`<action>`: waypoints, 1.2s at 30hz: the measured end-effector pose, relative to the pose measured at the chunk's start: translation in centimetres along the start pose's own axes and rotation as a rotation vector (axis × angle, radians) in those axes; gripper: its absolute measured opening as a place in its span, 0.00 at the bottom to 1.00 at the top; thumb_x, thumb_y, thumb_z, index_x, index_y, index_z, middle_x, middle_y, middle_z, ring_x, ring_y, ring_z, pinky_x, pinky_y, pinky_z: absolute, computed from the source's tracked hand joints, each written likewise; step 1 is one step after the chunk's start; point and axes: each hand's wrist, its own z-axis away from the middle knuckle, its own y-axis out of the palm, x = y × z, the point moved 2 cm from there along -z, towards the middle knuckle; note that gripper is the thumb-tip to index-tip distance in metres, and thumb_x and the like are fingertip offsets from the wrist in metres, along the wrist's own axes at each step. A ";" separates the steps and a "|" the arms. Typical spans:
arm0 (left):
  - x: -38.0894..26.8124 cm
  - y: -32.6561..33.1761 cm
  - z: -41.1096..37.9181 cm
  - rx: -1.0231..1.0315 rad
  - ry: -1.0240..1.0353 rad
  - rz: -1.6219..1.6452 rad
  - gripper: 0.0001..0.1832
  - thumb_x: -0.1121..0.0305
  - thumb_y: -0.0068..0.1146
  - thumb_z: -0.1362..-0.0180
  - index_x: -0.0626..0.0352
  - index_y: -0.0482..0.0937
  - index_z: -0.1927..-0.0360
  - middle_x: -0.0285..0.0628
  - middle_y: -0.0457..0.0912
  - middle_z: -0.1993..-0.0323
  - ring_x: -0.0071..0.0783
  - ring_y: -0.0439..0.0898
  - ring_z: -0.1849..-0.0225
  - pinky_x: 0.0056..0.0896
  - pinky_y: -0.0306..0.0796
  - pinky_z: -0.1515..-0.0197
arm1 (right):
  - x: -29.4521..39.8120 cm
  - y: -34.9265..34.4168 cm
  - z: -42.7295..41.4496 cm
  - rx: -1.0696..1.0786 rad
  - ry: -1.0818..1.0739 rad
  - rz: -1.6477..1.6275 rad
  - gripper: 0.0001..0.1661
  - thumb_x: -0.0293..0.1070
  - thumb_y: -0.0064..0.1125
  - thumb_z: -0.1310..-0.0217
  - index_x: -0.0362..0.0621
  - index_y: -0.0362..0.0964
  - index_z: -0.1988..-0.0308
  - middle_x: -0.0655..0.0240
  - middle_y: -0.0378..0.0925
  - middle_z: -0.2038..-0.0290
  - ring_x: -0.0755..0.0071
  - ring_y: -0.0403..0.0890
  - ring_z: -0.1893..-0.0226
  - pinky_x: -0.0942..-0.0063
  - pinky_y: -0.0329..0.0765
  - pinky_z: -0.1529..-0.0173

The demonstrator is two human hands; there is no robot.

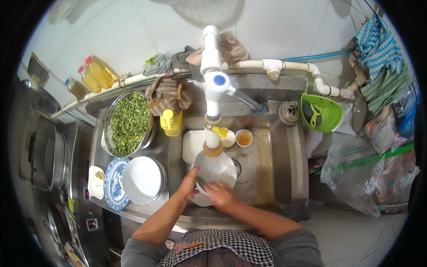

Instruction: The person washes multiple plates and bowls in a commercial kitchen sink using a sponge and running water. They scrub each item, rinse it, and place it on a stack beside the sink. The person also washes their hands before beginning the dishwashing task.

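Over the sink, my left hand [188, 184] grips the side of a small white dish [201, 190] that is tilted on edge. My right hand [220, 197] presses its fingers against the same dish, and its rim is partly hidden by them. Just beyond the hands, a larger white bowl [224, 167] sits in the sink under the white tap [213, 147], with water falling into it in thin streams. Behind it lie a white rectangular dish [193, 147], a small white bowl [228, 139] and a small cup of orange-brown liquid [244, 138].
On the left counter stand a steel bowl of chopped greens [130, 123], stacked white bowls [142, 180], a blue-patterned plate [116, 183] and a yellow pump bottle [171, 123]. A green dustpan-like scoop [328, 116] hangs at the right, above plastic bags [353, 177]. The metal sink rim [200, 222] runs before me.
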 end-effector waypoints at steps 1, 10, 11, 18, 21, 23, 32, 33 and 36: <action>-1.8 0.5 1.1 0.047 -0.016 -0.093 0.37 0.43 0.47 0.45 0.59 0.61 0.39 0.50 0.71 0.46 0.45 0.73 0.48 0.57 0.69 0.50 | -2.7 -0.7 1.9 0.052 -0.142 0.027 0.15 0.32 0.56 0.52 0.45 0.73 0.60 0.57 0.76 0.62 0.50 0.77 0.59 0.58 0.74 0.56; -2.2 1.2 0.6 -0.261 0.188 -0.279 0.31 0.61 0.53 0.44 0.57 0.56 0.39 0.49 0.69 0.50 0.41 0.71 0.51 0.42 0.70 0.53 | -1.4 3.7 0.7 -0.053 0.166 -0.298 0.19 0.31 0.54 0.49 0.41 0.70 0.54 0.51 0.75 0.60 0.46 0.75 0.58 0.61 0.72 0.54; -2.3 -0.4 0.1 -0.184 0.293 -0.161 0.30 0.61 0.53 0.43 0.57 0.56 0.40 0.49 0.69 0.50 0.42 0.71 0.51 0.43 0.70 0.52 | -4.5 5.0 2.8 -0.046 -0.015 -0.225 0.19 0.31 0.54 0.49 0.40 0.70 0.54 0.51 0.75 0.60 0.46 0.75 0.58 0.61 0.72 0.54; 0.1 1.7 0.5 -0.389 0.370 -0.195 0.30 0.57 0.51 0.40 0.55 0.56 0.38 0.48 0.67 0.45 0.40 0.69 0.46 0.43 0.70 0.52 | -3.1 3.8 0.2 0.213 0.407 -0.606 0.19 0.31 0.52 0.47 0.41 0.72 0.53 0.56 0.78 0.58 0.54 0.77 0.56 0.63 0.71 0.49; 0.1 -0.1 -0.1 -0.164 0.330 -0.154 0.32 0.55 0.50 0.39 0.54 0.54 0.34 0.46 0.65 0.41 0.37 0.68 0.44 0.40 0.69 0.50 | -6.2 1.7 3.2 0.282 0.135 -0.041 0.16 0.35 0.51 0.44 0.42 0.73 0.56 0.59 0.78 0.59 0.55 0.75 0.54 0.65 0.70 0.49; -0.2 1.7 1.5 -0.129 0.199 -0.212 0.33 0.54 0.50 0.39 0.52 0.54 0.34 0.45 0.65 0.41 0.38 0.67 0.43 0.41 0.69 0.49 | -9.5 0.3 3.4 0.154 0.039 0.353 0.16 0.35 0.50 0.44 0.43 0.72 0.56 0.59 0.77 0.59 0.54 0.74 0.53 0.65 0.69 0.48; 0.2 2.1 -0.3 -0.172 0.200 -0.134 0.34 0.52 0.50 0.39 0.50 0.54 0.33 0.43 0.66 0.41 0.39 0.67 0.42 0.42 0.67 0.47 | -5.0 1.7 -0.1 0.385 0.374 -0.622 0.16 0.41 0.45 0.38 0.44 0.72 0.56 0.60 0.72 0.52 0.56 0.70 0.48 0.62 0.66 0.44; -0.2 2.0 -0.1 -0.161 0.238 -0.127 0.34 0.52 0.50 0.39 0.50 0.54 0.33 0.43 0.66 0.41 0.39 0.67 0.42 0.42 0.67 0.46 | -5.6 1.1 0.6 0.414 0.318 -0.409 0.18 0.42 0.44 0.38 0.43 0.72 0.56 0.59 0.72 0.51 0.56 0.70 0.47 0.61 0.66 0.43; -0.1 1.3 -0.1 -0.148 0.163 -0.185 0.34 0.51 0.51 0.40 0.49 0.54 0.33 0.42 0.67 0.41 0.39 0.68 0.43 0.48 0.71 0.52 | -8.1 -0.6 1.7 0.450 0.293 0.083 0.24 0.48 0.42 0.37 0.40 0.73 0.57 0.57 0.72 0.49 0.57 0.69 0.45 0.59 0.65 0.41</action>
